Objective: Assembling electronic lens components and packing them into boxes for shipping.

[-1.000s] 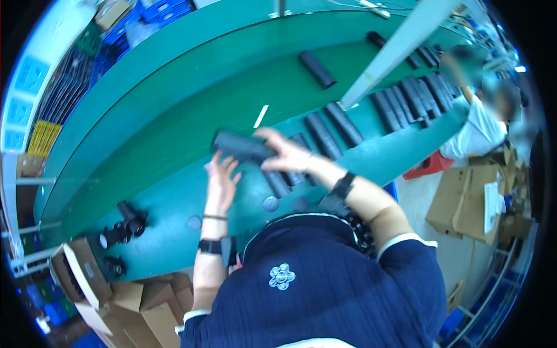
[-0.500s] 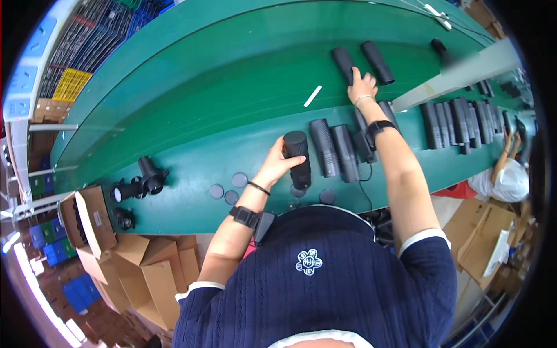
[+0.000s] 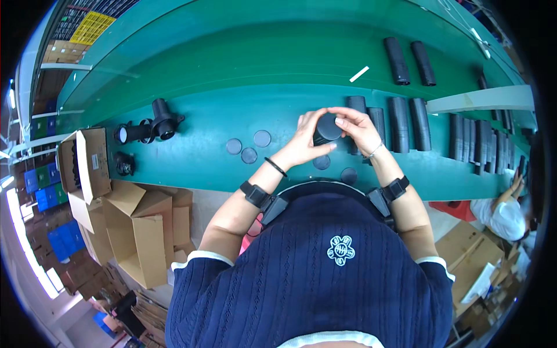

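Observation:
Upright before my chest is a black cylindrical tube, its round flat end facing up. My left hand wraps around its side. Thumb and fingers of my right hand grip the rim at the upper end; whether that end is a separate cap I cannot tell. Loose dark round discs, one a grey disc, lie on the green bench by my left forearm, and another dark disc lies close to my body. Just right of my hands lie several ribbed black tubes, some partly hidden.
Two black tubes lie on the far green strip beside a white strip. Black lamp-like parts stand left. Cardboard boxes sit below the bench. A pale beam crosses at right, near more tubes and another person.
My right hand has let go of a tube on the far strip and come back to the held tube's upper end. My left hand still holds that tube. The view has shifted.

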The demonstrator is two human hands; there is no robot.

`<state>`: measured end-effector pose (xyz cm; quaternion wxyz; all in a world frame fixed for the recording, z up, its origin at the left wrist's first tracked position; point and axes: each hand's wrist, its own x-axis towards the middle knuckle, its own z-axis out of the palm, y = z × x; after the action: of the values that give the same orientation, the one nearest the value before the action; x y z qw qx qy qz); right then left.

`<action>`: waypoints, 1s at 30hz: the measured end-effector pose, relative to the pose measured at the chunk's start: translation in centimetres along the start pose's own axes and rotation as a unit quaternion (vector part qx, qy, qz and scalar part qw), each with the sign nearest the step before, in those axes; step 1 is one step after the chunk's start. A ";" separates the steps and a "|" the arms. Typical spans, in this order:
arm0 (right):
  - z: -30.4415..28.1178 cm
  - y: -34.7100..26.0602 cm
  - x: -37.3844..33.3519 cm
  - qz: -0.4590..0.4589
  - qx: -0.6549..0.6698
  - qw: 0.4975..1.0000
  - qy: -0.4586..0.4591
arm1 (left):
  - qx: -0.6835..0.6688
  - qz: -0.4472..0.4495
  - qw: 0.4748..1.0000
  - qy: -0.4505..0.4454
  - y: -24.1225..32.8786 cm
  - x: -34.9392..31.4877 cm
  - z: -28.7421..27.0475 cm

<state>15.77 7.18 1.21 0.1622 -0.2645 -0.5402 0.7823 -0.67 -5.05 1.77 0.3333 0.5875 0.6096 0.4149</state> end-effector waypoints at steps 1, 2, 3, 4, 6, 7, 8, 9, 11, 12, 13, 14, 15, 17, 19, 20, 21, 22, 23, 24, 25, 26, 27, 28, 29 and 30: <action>0.1 -0.3 0.0 0.019 0.002 1.000 0.011 | -0.001 -0.004 1.000 0.000 -0.4 0.1 0.1; 0.6 -0.4 -0.3 0.019 0.000 1.000 0.009 | -0.001 -0.007 1.000 -0.001 -0.7 0.0 0.2; 1.4 -0.6 -0.7 0.005 0.008 1.000 0.010 | -0.011 -0.021 1.000 0.021 -0.9 -0.3 0.5; 1.7 -0.7 -1.0 -0.010 0.016 1.000 0.013 | -0.013 -0.019 1.000 0.021 -0.6 -0.2 0.6; 1.3 0.2 -1.0 -0.045 -0.034 0.998 -0.016 | -0.203 -0.155 0.966 0.031 0.1 0.1 0.7; 1.9 -0.1 -1.2 -0.057 -0.085 0.995 -0.012 | -0.145 -0.141 0.978 0.056 0.0 0.0 1.2; 2.4 -0.5 -1.3 -0.069 -0.134 0.988 -0.009 | -0.147 -0.141 0.978 0.056 -0.4 -0.2 1.4; 2.7 -0.9 -1.3 -0.061 -0.161 0.985 -0.004 | -0.114 -0.076 0.988 0.076 -0.9 -0.3 1.5; 2.7 -0.5 -1.1 -0.075 -0.179 0.981 0.009 | -0.084 -0.010 0.992 0.092 -1.3 -0.1 1.5; 2.7 -0.3 -1.0 -0.090 -0.195 0.976 0.019 | -0.049 0.007 0.995 0.086 -1.5 0.0 1.4; 2.8 -0.1 -0.9 -0.095 -0.202 0.975 0.025 | -0.014 0.023 0.996 0.080 -1.5 0.0 1.1; 3.0 -0.1 -0.8 -0.094 -0.201 0.975 0.026 | -0.014 0.022 0.997 0.079 -1.3 0.0 1.1; 3.3 -0.1 -0.7 -0.115 -0.228 0.966 0.039 | -0.067 -0.010 0.995 0.073 -1.0 -0.1 1.1; 3.6 -0.3 -0.6 -0.134 -0.256 0.956 0.053 | -0.121 -0.042 0.990 0.067 -0.7 -0.1 1.2; 3.7 -0.6 -0.5 -0.136 -0.293 0.945 0.059 | -0.144 -0.061 0.985 0.077 -0.6 0.1 1.3; 3.8 -0.7 -0.5 -0.136 -0.293 0.945 0.060 | -0.145 -0.061 0.985 0.077 -0.4 0.1 1.3; 3.9 -0.7 -0.6 -0.124 -0.281 0.949 0.065 | -0.139 -0.071 0.985 0.076 -0.3 0.0 1.3; 4.0 -0.7 -0.6 -0.112 -0.267 0.954 0.071 | -0.133 -0.082 0.985 0.075 -0.2 0.0 1.2; 3.9 -0.8 -0.6 -0.112 -0.267 0.955 0.072 | -0.132 -0.082 0.985 0.073 -0.3 0.0 1.2; 3.8 -0.9 -0.5 -0.089 -0.189 0.977 0.047 | -0.121 -0.076 0.986 0.085 -0.4 -0.2 1.3; 3.7 -1.0 -0.6 -0.066 -0.110 0.992 0.022 | -0.111 -0.070 0.987 0.096 -0.2 -0.2 1.2; 3.7 -0.8 -0.8 -0.065 -0.109 0.992 0.024 | -0.111 -0.070 0.987 0.095 0.0 -0.2 1.2; 3.7 -0.5 -0.9 -0.053 -0.032 0.998 0.024 | -0.184 -0.080 0.977 0.079 0.1 -0.2 1.0; 3.8 -0.2 -1.1 -0.041 0.045 0.998 0.024 | -0.255 -0.089 0.961 0.064 0.4 -0.2 0.7; 3.4 0.7 -0.9 -0.033 0.045 0.998 0.033 | -0.314 -0.084 0.945 0.029 -0.1 -0.4 0.6; 3.1 1.0 -1.0 -0.032 0.046 0.998 0.032 | -0.314 -0.085 0.945 0.030 -0.2 -0.3 0.7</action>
<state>14.77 3.95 1.31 0.2168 -0.2644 -0.5065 0.7915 -0.13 -5.26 1.32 0.5168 0.3863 0.5057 0.5727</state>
